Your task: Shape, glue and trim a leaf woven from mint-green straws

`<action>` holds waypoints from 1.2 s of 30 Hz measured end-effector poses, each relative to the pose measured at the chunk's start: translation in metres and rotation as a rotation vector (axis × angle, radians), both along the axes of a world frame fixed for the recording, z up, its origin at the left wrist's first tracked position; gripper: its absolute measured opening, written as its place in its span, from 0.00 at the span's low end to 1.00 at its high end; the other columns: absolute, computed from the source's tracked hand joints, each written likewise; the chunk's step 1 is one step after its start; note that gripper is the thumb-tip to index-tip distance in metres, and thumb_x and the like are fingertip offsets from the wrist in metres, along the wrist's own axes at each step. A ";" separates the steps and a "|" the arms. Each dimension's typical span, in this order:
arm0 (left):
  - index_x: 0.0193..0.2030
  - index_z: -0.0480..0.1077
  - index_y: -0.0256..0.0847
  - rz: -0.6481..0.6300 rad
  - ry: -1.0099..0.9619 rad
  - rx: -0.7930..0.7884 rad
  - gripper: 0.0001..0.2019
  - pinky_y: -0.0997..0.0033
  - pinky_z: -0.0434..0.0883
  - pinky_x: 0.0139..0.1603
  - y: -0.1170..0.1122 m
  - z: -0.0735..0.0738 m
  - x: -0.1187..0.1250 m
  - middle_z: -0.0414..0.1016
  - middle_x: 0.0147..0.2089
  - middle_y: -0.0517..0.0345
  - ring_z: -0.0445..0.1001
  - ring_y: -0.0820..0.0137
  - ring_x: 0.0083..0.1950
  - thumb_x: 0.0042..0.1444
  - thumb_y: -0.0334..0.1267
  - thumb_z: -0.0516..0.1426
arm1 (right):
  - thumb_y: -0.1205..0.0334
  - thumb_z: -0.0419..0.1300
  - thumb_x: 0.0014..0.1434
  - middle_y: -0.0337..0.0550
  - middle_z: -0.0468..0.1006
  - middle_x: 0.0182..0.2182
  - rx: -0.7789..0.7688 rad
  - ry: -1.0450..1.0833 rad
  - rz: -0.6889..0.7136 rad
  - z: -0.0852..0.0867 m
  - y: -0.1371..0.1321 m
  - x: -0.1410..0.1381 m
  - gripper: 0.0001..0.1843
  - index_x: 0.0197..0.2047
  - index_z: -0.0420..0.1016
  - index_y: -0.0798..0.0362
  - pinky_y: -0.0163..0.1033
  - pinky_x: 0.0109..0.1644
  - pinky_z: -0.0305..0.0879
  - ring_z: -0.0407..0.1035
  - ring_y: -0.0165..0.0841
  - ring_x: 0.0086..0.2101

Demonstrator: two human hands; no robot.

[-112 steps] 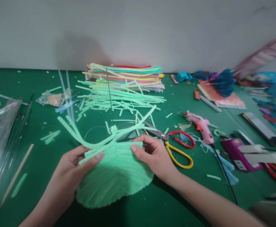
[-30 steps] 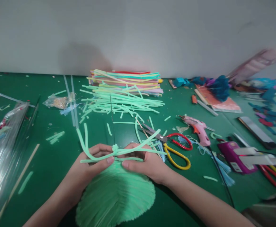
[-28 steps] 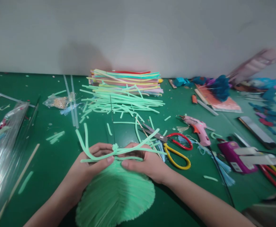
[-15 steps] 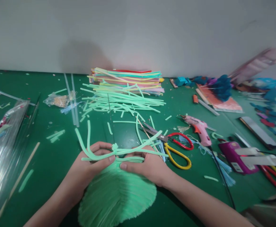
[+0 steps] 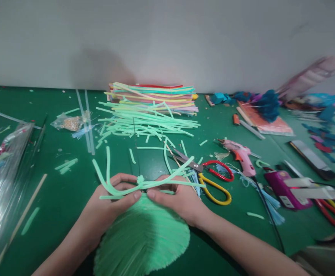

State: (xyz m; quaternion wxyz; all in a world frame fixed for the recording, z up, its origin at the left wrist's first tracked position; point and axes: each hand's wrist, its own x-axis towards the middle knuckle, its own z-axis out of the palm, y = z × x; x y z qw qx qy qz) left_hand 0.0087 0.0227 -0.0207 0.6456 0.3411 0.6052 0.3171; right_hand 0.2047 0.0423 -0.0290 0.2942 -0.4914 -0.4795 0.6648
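Observation:
Between my hands is a mint-green leaf shape (image 5: 144,237) of fuzzy pipe cleaners laid side by side, with a thin dark wire standing up from its knotted top. Loose pipe cleaner ends (image 5: 170,180) stick out left and right of the knot. My left hand (image 5: 112,197) pinches the top of the leaf from the left, thumb in front and fingers behind. From the other side my right hand (image 5: 178,197) presses its thumb on the pipe cleaner just right of the knot, its fingers curled behind. Both thumb tips lie close together.
Scissors (image 5: 201,167) with red and yellow handles lie right of my hands, near a pink glue gun (image 5: 240,155). Mint pipe cleaners (image 5: 147,119) are heaped ahead. A purple device (image 5: 288,189) sits farther right; plastic wrapping (image 5: 6,184) and a wooden stick (image 5: 20,222) lie left.
My right thumb has moved up from the leaf's face onto the pipe cleaner beside the knot, covering most of its short right end. My left hand keeps its pinch.

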 end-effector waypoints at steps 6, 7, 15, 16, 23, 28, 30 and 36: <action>0.49 0.71 0.45 -0.035 -0.118 -0.035 0.25 0.68 0.70 0.40 -0.001 0.007 -0.003 0.80 0.39 0.58 0.77 0.64 0.40 0.45 0.48 0.68 | 0.54 0.72 0.48 0.41 0.83 0.34 -0.011 0.011 -0.008 -0.003 0.001 0.000 0.14 0.34 0.80 0.53 0.38 0.44 0.70 0.76 0.35 0.37; 0.49 0.71 0.45 -0.040 -0.112 -0.031 0.25 0.68 0.69 0.40 -0.001 0.007 -0.003 0.80 0.39 0.58 0.77 0.64 0.39 0.44 0.47 0.68 | 0.54 0.72 0.48 0.41 0.83 0.34 -0.008 0.011 -0.009 -0.003 0.001 0.000 0.13 0.34 0.80 0.53 0.38 0.44 0.71 0.76 0.35 0.37; 0.46 0.73 0.45 -0.033 -0.031 -0.044 0.23 0.70 0.69 0.41 0.003 0.002 -0.003 0.82 0.38 0.58 0.77 0.64 0.41 0.43 0.47 0.69 | 0.61 0.72 0.46 0.35 0.81 0.28 -0.014 0.042 -0.054 0.001 0.003 -0.003 0.12 0.32 0.75 0.52 0.35 0.39 0.72 0.76 0.32 0.34; 0.46 0.73 0.45 -0.028 -0.028 -0.045 0.23 0.70 0.69 0.41 0.003 0.002 -0.003 0.81 0.37 0.58 0.77 0.64 0.41 0.43 0.48 0.69 | 0.61 0.72 0.46 0.35 0.81 0.28 -0.003 0.045 -0.054 0.001 0.003 -0.003 0.11 0.32 0.75 0.52 0.35 0.39 0.72 0.76 0.32 0.34; 0.44 0.72 0.44 0.011 -0.031 -0.060 0.24 0.69 0.69 0.38 0.002 0.005 0.000 0.82 0.36 0.58 0.77 0.63 0.38 0.41 0.48 0.70 | 0.62 0.72 0.47 0.36 0.81 0.30 0.020 0.050 -0.063 -0.003 0.003 -0.002 0.10 0.33 0.77 0.52 0.35 0.40 0.72 0.76 0.31 0.34; 0.47 0.74 0.46 -0.011 -0.014 -0.094 0.25 0.68 0.70 0.38 -0.002 0.009 -0.004 0.82 0.39 0.58 0.77 0.63 0.37 0.42 0.51 0.69 | 0.60 0.73 0.48 0.35 0.82 0.33 0.002 0.114 -0.147 -0.004 -0.001 -0.003 0.12 0.35 0.77 0.50 0.36 0.42 0.72 0.77 0.32 0.37; 0.45 0.77 0.45 -0.077 -0.013 -0.116 0.23 0.68 0.70 0.39 -0.003 0.009 -0.007 0.82 0.38 0.58 0.77 0.63 0.38 0.43 0.53 0.68 | 0.60 0.73 0.48 0.36 0.82 0.33 0.008 0.134 -0.131 -0.002 -0.001 -0.004 0.12 0.35 0.78 0.50 0.37 0.44 0.72 0.77 0.32 0.37; 0.42 0.80 0.43 -0.061 0.012 -0.160 0.22 0.66 0.70 0.38 -0.001 0.008 -0.011 0.82 0.37 0.55 0.77 0.62 0.38 0.45 0.55 0.67 | 0.60 0.68 0.52 0.37 0.80 0.34 -0.069 0.223 0.036 0.000 0.008 0.011 0.07 0.35 0.79 0.50 0.37 0.44 0.67 0.72 0.31 0.37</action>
